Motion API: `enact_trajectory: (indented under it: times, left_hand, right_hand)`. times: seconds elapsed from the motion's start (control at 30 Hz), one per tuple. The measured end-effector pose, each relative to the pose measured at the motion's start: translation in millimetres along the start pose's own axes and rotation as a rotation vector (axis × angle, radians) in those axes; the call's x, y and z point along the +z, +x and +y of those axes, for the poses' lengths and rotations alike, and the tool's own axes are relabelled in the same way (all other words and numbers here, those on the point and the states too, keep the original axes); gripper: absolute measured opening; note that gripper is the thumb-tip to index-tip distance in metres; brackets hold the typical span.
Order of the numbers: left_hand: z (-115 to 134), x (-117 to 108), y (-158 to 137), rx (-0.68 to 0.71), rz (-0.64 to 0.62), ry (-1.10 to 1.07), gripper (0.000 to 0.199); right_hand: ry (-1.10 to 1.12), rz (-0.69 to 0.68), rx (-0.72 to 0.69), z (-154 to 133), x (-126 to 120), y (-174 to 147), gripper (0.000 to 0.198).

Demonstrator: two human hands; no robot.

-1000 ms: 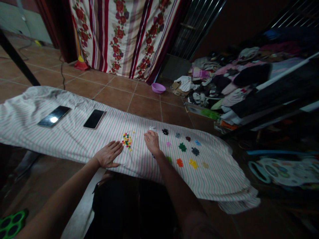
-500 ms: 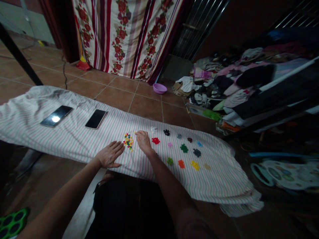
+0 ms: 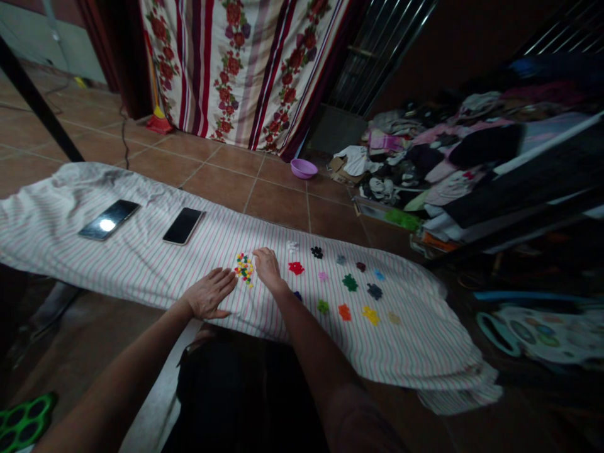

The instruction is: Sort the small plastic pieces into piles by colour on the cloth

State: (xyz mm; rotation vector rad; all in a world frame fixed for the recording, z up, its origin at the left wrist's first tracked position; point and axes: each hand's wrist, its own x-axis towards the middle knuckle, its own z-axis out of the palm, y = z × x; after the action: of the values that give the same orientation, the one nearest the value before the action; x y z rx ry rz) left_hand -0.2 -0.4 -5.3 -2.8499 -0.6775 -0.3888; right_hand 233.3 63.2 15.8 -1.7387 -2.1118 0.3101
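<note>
The person's left hand [image 3: 211, 294] lies palm down with fingers stretched out nearly side by side and thumb apart, resting on the white cotton-like cloth with thin pink and green stripes [image 3: 207, 251]. Its fingertips reach the left edge of a loose pile of tiny yellow, red, green and white pieces [image 3: 244, 269]; whether they touch it cannot be told. The right hand [image 3: 267, 265] is curled narrow just right of the pile, thumb and forefinger close together; whether it pinches a piece cannot be told. The pile sits between the hands, its long axis running from the cloth's far side toward the person, the near end slanting slightly right. Right of the right hand lie a red cluster of small pieces [image 3: 296, 268] and a dark green cluster of small pieces [image 3: 350, 283].
</note>
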Motion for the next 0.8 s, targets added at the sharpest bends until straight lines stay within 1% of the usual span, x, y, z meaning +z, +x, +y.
enact_trajectory:
  times: [0.2, 0.4, 0.53, 0.8]
  left_hand:
    - [-0.2, -0.4, -0.1, -0.005, 0.001, -0.023, 0.08]
    - [-0.4, 0.6, -0.7, -0.015, 0.003, -0.051, 0.08]
    - [-0.8, 1.4, -0.4, -0.008, 0.002, -0.048, 0.081]
    - [0.0, -6.6, 2.0, -0.006, -0.01, -0.03, 0.078]
  right_hand:
    - [-0.026, -0.021, 0.027, -0.7, -3.2, -4.6, 0.03]
    - [-0.03, 0.023, -0.003, 2.3, -3.9, -11.6, 0.028]
    - [-0.037, 0.017, -0.003, 2.3, -5.5, -18.7, 0.025]
    - [-0.038, 0.011, -0.012, 0.9, -13.0, -33.6, 0.02]
